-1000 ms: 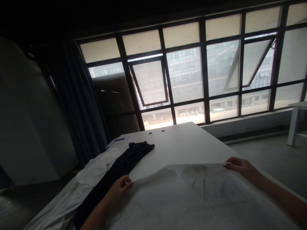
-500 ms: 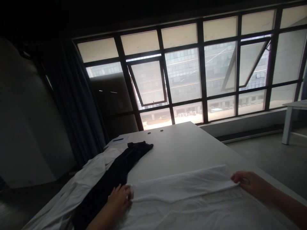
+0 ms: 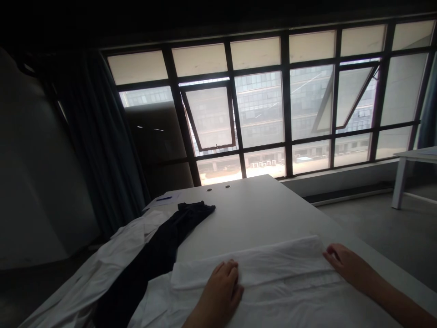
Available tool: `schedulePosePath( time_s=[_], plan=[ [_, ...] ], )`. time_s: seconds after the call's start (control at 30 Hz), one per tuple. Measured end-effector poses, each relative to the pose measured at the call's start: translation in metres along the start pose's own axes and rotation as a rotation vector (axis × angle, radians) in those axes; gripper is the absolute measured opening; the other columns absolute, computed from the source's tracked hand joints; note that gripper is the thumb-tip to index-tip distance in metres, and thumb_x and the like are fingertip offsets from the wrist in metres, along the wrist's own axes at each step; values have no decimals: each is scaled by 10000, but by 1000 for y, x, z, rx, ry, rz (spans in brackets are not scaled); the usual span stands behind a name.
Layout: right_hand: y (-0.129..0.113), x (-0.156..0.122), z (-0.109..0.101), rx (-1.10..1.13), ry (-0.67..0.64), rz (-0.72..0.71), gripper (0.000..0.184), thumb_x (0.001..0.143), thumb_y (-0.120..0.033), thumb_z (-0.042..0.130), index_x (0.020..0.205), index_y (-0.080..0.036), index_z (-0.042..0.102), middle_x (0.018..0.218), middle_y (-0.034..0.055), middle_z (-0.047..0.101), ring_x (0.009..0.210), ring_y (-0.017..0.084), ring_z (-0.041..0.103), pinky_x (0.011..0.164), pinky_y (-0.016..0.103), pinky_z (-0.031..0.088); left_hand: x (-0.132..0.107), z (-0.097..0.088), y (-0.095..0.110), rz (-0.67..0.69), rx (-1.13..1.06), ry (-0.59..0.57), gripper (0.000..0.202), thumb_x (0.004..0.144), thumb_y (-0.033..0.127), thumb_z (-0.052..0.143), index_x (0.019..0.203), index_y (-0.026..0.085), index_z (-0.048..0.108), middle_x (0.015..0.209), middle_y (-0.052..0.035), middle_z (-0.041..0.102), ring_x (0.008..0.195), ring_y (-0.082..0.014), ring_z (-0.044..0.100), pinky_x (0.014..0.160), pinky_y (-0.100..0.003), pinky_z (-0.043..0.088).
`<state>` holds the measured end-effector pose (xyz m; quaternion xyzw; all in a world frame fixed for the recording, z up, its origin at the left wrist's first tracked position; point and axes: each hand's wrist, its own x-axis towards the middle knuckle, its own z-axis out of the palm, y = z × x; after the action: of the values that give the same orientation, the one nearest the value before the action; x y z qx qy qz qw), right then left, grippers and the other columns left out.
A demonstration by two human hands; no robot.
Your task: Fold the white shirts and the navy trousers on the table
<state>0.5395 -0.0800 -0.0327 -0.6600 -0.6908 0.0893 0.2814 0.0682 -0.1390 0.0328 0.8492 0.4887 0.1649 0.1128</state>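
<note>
Running out of view below, white cloth (image 3: pixel 280 278) partly behind the hands (image 3: pixel 222 283)

Thin white cloth (image 3: pixel 283 291) cut off by the bottom edge, long black garment (image 3: pixel 153 259) likewise, white-legged table (image 3: pixel 418 154) cropped at right

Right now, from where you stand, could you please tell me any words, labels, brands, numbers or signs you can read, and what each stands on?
No text can be read anywhere in this view.
Paper sheet beneath the pen: too small to tell whether it bears writing.
Folded white cloth and black garment: no label or print visible.
Building outside: too hazy for any sign to be made out.
</note>
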Motion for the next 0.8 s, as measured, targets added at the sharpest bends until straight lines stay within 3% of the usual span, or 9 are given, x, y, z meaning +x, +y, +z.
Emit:
schedulePosePath(
  time_s=[0.2,0.37,0.6,0.8],
  plan=[
    [-5,0,7,-144,51,37,377,901,-546,451,795,-218,603,863,98,681,747,243,644,664,341,436,-8,14,-17,44,-43,53,75,930,298,585,998,277,561,1395,-78,580,1373,-254,451,1230,-494,247],
    [-3,-3,7,-226,14,27,429,936,-558,404,756,-219,594,856,89,657,726,225,633,664,340,412,-9,16,-15,62,8,77,46,960,265,552,1006,265,547,1386,-39,584,1380,-225,452,1233,-532,226],
    [-6,-10,2,-452,26,18,558,958,-627,351,672,-222,605,730,97,648,704,270,636,652,372,383,-5,19,-15,26,23,84,36,942,221,582,959,250,570,1362,-54,606,1352,-240,493,1215,-557,254],
    [-7,-9,3,-410,-28,-30,513,963,-582,386,695,-219,630,746,94,682,695,257,642,671,368,387,-4,20,-17,15,15,78,66,917,203,615,955,246,583,1374,-59,598,1370,-244,478,1219,-559,247]
  ],
)
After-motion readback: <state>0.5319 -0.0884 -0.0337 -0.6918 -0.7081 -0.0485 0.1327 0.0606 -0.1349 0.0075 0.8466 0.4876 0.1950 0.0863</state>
